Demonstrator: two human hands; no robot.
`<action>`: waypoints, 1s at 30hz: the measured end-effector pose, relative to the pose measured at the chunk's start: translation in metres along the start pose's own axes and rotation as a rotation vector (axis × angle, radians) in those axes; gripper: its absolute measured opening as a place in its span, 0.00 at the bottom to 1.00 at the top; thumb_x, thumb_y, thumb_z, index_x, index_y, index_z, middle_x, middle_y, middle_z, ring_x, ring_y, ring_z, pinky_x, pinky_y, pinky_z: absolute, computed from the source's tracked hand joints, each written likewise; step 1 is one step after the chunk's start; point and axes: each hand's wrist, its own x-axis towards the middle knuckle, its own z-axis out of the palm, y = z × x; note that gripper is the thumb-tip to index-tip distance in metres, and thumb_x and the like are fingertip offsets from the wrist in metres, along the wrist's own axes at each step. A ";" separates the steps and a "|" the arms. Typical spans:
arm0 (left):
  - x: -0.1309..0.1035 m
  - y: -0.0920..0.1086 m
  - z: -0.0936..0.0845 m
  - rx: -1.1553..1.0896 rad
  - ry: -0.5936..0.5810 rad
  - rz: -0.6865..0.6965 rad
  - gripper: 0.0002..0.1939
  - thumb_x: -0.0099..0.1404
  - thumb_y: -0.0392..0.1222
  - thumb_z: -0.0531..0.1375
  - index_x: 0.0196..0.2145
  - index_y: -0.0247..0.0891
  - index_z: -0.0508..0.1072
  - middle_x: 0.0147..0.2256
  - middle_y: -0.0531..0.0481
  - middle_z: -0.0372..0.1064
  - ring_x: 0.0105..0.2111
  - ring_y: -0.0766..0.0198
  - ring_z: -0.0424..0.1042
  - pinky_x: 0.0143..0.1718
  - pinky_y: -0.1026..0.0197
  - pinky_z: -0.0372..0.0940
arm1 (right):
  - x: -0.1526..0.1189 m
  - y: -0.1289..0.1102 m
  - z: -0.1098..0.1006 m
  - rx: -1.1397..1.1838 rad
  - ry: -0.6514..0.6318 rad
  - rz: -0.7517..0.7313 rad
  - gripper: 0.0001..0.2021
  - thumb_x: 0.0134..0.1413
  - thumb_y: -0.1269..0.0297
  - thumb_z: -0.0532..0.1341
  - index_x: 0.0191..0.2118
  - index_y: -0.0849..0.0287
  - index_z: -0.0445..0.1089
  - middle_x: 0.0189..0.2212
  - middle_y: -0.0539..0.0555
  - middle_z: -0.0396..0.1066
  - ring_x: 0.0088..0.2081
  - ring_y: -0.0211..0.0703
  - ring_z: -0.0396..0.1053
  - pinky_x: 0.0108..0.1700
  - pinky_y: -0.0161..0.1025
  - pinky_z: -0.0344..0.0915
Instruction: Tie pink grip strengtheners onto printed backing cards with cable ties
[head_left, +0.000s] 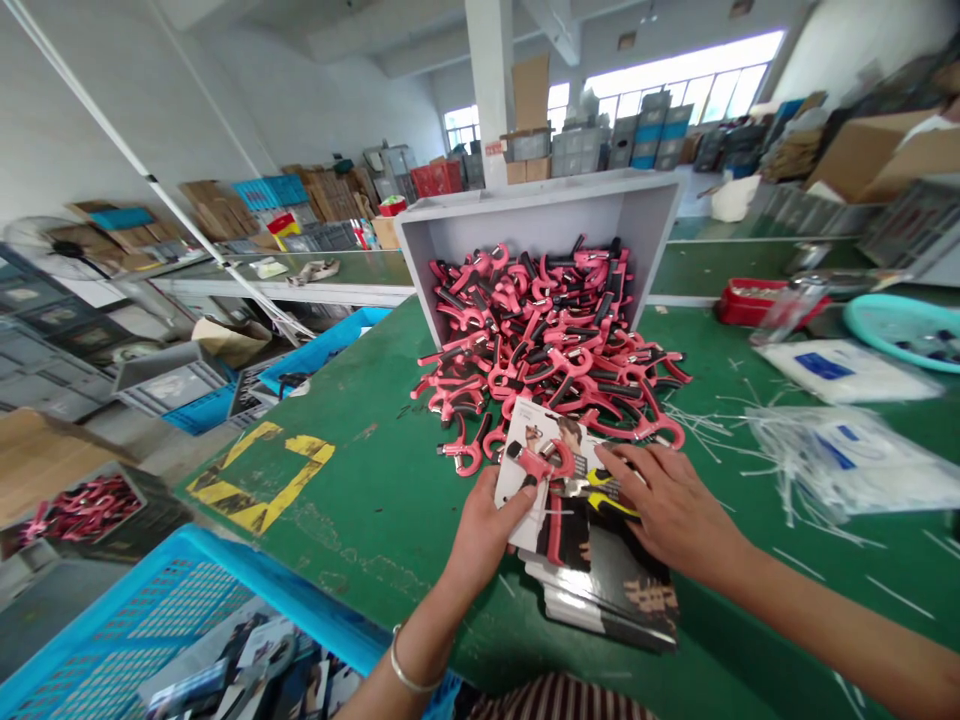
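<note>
**Pliers brought to a carded tool, held above a stack of cards**

The left hand (pixel 484 515) keeps a narrow grip on a printed card (pixel 529 532), its thumb pressing on the front. Against the card lies one pink-and-black tool (pixel 534 463). The right hand (pixel 667 505) has its grip around yellow-handled pliers (pixel 602 493), whose jaws point at the tool; whether they are closed cannot be told. Below is a stack of cards (pixel 611 600) on the green desk (pixel 375 530); beyond, similar tools form a heap (pixel 555 330) spilling from a grey crate (pixel 517 207). The step in hand appears to be plier work where tool meets card; it calls for a steady card and precise placing of the jaws.
</note>
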 end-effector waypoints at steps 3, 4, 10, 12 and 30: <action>0.000 0.002 -0.001 0.008 -0.006 0.012 0.20 0.59 0.53 0.64 0.43 0.38 0.69 0.26 0.55 0.68 0.19 0.69 0.65 0.16 0.69 0.58 | 0.002 -0.004 -0.001 -0.012 0.000 0.004 0.34 0.53 0.69 0.61 0.66 0.63 0.56 0.55 0.65 0.64 0.52 0.61 0.61 0.55 0.56 0.58; 0.000 0.001 -0.001 0.007 -0.009 0.017 0.20 0.60 0.53 0.64 0.44 0.38 0.69 0.26 0.55 0.68 0.19 0.69 0.65 0.16 0.69 0.58 | 0.003 -0.004 -0.001 -0.015 -0.008 -0.005 0.32 0.53 0.68 0.62 0.64 0.65 0.57 0.53 0.66 0.66 0.51 0.60 0.62 0.54 0.55 0.59; -0.002 -0.007 0.000 -0.059 -0.007 -0.019 0.19 0.59 0.54 0.64 0.41 0.38 0.68 0.23 0.57 0.66 0.17 0.70 0.62 0.13 0.71 0.54 | 0.006 0.004 0.006 0.081 -0.109 -0.026 0.17 0.55 0.68 0.58 0.51 0.62 0.67 0.45 0.63 0.71 0.44 0.53 0.69 0.42 0.44 0.66; 0.000 -0.009 0.002 -0.100 -0.003 -0.055 0.19 0.59 0.55 0.64 0.40 0.39 0.68 0.22 0.57 0.65 0.16 0.71 0.62 0.12 0.71 0.52 | 0.005 -0.001 0.000 0.162 -0.167 -0.027 0.15 0.56 0.68 0.57 0.49 0.62 0.67 0.43 0.62 0.72 0.41 0.50 0.70 0.40 0.42 0.66; -0.018 0.013 0.022 -0.309 0.383 0.236 0.21 0.66 0.54 0.59 0.50 0.41 0.63 0.39 0.49 0.70 0.33 0.63 0.71 0.30 0.65 0.66 | -0.013 -0.105 -0.005 0.741 -0.042 0.326 0.27 0.64 0.57 0.54 0.65 0.55 0.51 0.58 0.63 0.64 0.57 0.56 0.65 0.59 0.56 0.63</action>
